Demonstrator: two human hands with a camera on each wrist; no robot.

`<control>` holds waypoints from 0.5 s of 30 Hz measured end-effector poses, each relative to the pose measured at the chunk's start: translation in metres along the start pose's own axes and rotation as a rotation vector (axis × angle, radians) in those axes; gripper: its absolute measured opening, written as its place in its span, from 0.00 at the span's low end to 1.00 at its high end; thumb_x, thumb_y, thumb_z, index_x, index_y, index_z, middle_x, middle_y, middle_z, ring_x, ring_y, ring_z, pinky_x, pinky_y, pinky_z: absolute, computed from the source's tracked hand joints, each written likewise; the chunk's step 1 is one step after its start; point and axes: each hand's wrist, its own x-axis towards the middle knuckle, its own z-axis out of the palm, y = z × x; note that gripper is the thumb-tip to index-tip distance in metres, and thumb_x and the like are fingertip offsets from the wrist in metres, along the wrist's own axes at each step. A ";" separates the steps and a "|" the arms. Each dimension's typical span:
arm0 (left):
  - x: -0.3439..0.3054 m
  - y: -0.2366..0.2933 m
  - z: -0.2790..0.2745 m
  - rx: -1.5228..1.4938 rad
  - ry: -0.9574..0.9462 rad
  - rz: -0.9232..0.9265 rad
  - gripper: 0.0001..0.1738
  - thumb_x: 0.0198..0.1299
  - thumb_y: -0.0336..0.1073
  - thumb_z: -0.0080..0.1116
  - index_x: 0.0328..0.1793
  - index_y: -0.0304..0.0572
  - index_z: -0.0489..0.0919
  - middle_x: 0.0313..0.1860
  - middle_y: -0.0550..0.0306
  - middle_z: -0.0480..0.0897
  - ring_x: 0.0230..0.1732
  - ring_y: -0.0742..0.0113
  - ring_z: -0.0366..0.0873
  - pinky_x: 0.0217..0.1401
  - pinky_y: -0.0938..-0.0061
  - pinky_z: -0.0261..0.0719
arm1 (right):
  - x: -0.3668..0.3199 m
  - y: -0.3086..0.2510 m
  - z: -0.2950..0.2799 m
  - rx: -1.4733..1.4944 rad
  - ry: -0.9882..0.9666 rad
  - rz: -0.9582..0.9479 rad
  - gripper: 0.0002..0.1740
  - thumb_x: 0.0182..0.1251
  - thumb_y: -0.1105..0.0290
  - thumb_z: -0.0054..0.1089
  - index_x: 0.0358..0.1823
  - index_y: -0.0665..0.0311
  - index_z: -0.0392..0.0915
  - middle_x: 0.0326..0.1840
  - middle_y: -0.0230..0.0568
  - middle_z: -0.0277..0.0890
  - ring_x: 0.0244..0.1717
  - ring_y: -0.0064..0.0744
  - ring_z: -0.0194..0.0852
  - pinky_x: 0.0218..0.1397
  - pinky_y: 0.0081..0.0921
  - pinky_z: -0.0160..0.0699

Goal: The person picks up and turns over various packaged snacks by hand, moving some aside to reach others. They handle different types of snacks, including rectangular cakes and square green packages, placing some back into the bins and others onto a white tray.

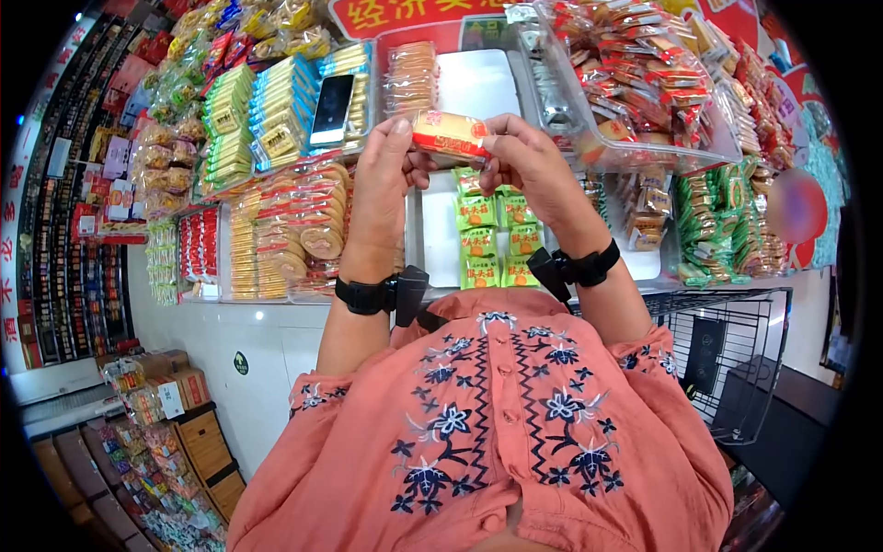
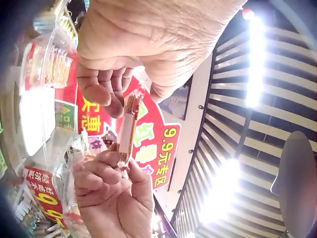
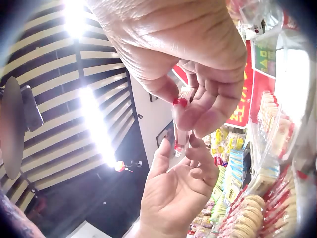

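A small wrapped snack pack, clear with red print and a tan filling, is held up between both hands in the head view. The left hand pinches its left end and the right hand grips its right end, thumb on the front. Seen edge-on in the left wrist view, the pack looks thin, with a pale strip along its side. Fingers of the right hand partly cover it in the right wrist view. Just beneath the hands lie several green snack packets in a white-bottomed bin.
A phone lies on blue-and-yellow packs at the left. Clear bins hold round wrapped biscuits and, at the right, a raised tray of red-wrapped snacks. A black wire cart stands beside the person at the lower right.
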 end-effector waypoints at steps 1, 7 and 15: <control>-0.001 0.000 0.000 -0.021 0.012 -0.008 0.21 0.76 0.48 0.52 0.63 0.39 0.75 0.40 0.63 0.82 0.34 0.77 0.78 0.34 0.82 0.74 | 0.001 0.001 0.001 -0.005 0.012 -0.004 0.15 0.74 0.64 0.55 0.53 0.67 0.74 0.29 0.32 0.76 0.27 0.22 0.80 0.35 0.23 0.82; -0.001 -0.002 -0.008 0.023 -0.017 -0.014 0.19 0.76 0.45 0.54 0.63 0.40 0.75 0.39 0.63 0.81 0.33 0.78 0.77 0.32 0.83 0.73 | 0.004 0.005 0.003 0.022 -0.021 0.037 0.15 0.75 0.64 0.55 0.54 0.66 0.75 0.29 0.30 0.75 0.28 0.21 0.80 0.35 0.22 0.81; -0.009 0.001 0.001 0.036 0.067 -0.071 0.17 0.76 0.42 0.52 0.62 0.39 0.76 0.39 0.62 0.81 0.33 0.76 0.76 0.34 0.82 0.74 | 0.012 0.005 -0.004 0.044 -0.066 0.039 0.16 0.75 0.63 0.55 0.55 0.66 0.76 0.29 0.28 0.73 0.28 0.20 0.78 0.35 0.20 0.80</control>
